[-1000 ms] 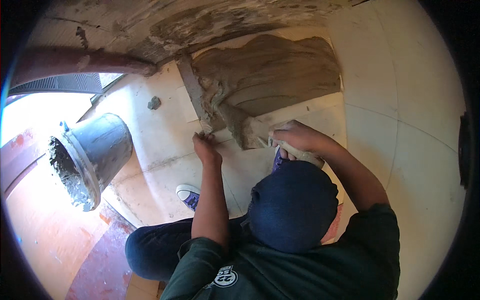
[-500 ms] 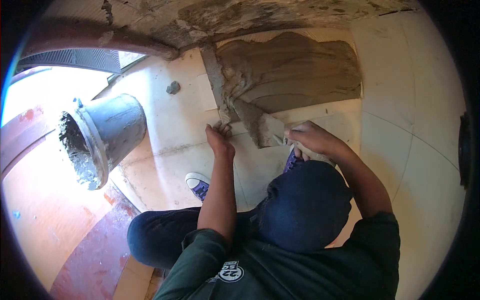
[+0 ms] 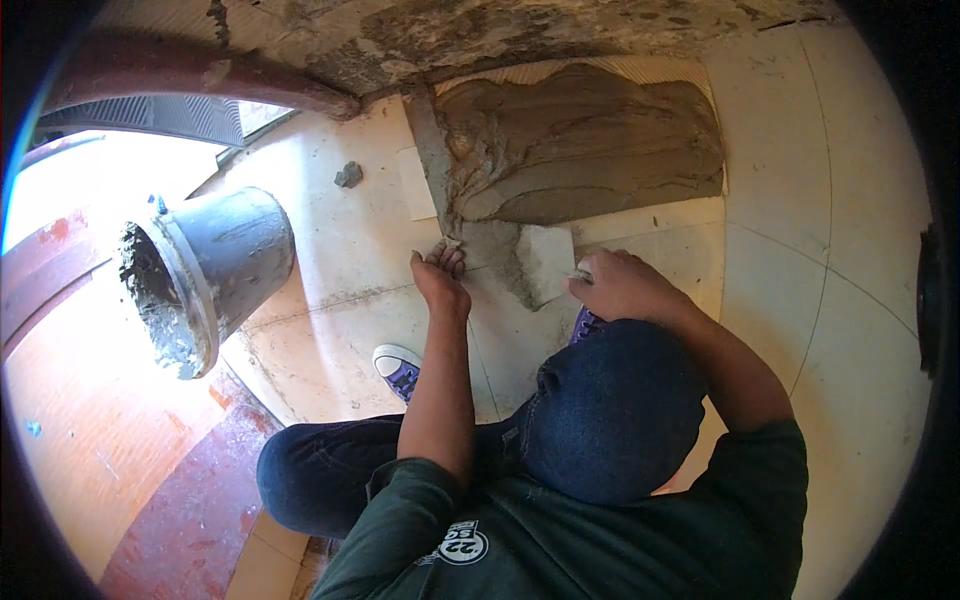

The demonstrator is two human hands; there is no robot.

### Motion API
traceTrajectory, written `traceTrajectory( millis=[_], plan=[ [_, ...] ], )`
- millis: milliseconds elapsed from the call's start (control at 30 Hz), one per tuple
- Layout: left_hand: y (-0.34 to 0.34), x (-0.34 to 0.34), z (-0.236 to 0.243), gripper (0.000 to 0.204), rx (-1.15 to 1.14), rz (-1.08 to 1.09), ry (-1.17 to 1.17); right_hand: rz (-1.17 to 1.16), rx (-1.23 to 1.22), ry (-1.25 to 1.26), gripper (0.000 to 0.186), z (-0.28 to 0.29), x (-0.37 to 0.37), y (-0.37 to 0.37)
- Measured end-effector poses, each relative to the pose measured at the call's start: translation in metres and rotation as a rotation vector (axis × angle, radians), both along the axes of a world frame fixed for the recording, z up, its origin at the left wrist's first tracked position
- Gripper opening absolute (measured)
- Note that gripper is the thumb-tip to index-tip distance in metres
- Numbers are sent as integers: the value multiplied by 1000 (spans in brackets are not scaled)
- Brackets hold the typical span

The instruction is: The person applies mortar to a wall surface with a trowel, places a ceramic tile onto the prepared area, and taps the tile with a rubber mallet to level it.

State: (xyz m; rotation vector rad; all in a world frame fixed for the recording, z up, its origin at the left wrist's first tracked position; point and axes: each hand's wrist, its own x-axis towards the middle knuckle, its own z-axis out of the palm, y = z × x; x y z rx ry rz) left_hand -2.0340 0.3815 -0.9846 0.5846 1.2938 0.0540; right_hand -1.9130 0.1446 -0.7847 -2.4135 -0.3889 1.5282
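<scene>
A tile [image 3: 672, 213] lies face down before me, its ribbed back mostly covered with wet grey mortar [image 3: 590, 140]. My right hand [image 3: 618, 284] is closed round the handle of a trowel [image 3: 549, 262]. The trowel's flat metal blade is half coated in mortar and sits just below the tile's near edge, towards the left. My left hand [image 3: 440, 277] is palm up with curled fingers at the tile's near left corner, close to the blade's tip. A bit of mortar shows at its fingertips; what they grip is unclear.
On the left a grey bucket [image 3: 238, 250] lies on its side, mortar inside its mouth. A mortar lump [image 3: 348, 175] rests on the pale tiled floor [image 3: 340, 240]. A rough stained wall base [image 3: 480, 40] and a reddish pipe [image 3: 200, 72] run along the far side.
The trowel blade has come off the mortar towards me and turned flatter, with more of its face showing. Mortar near the tile's near left edge looks smoother. My left hand stays put.
</scene>
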Motion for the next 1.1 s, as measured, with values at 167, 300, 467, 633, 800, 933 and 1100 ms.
traceTrajectory(
  millis=[167,300,467,633,800,933,1100],
  plan=[
    [2,0,-1,71,-21,20,-10,85,-95,-178,39,32,4,-14],
    [3,-1,-2,70,-28,16,-2,53,-223,-259,37,49,6,-36],
    [4,-5,-3,66,-26,-29,-56,-36,-363,-471,35,60,0,-88],
    [10,-7,-12,48,-51,-103,-98,-131,-532,-572,34,61,0,-149],
    [16,-17,-22,38,-94,-154,-242,-233,-711,-653,36,47,4,-210],
    [15,-22,-31,36,48,-218,-180,-598,-512,-598,41,24,-6,-244],
    [21,-27,-33,38,395,-770,-57,-1389,19,-289,41,-20,-52,-241]
  ],
)
